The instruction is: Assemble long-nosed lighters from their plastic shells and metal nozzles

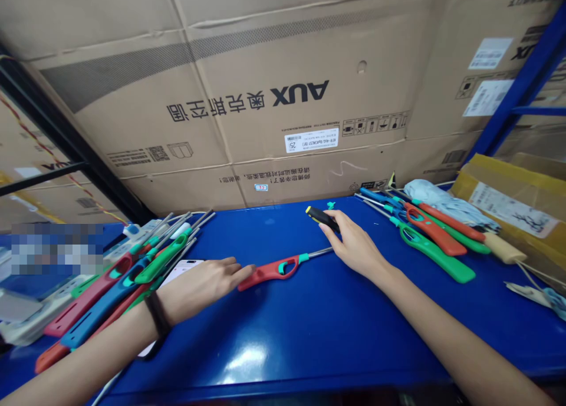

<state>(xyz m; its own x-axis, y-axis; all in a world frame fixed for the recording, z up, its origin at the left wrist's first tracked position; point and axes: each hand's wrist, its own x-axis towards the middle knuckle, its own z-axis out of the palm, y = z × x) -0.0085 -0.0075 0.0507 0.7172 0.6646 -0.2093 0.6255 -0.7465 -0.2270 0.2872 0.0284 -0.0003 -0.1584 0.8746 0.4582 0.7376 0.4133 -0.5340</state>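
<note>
Blue desk point(283, 341), mid-frame: red utility lighter point(269, 271) lying nearly crosswise, metal shaft rightward, open left hand point(201, 291) touching its butt end, right hand point(354, 247) nearer the shaft tip, pinching a black-and-yellow tool handle point(322, 218).

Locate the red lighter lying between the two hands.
In the head view, the red lighter lies mid-bench on the blue tabletop, its grip beside the left hand and its metal tube reaching toward the right hand.

Stacked cardboard cartons point(283, 99) printed AUX, nine to three o'clock; blue steel racking point(522, 82) at two o'clock, black metal frame point(53, 117) at ten, glossy blue bench point(283, 347) at six.
</note>
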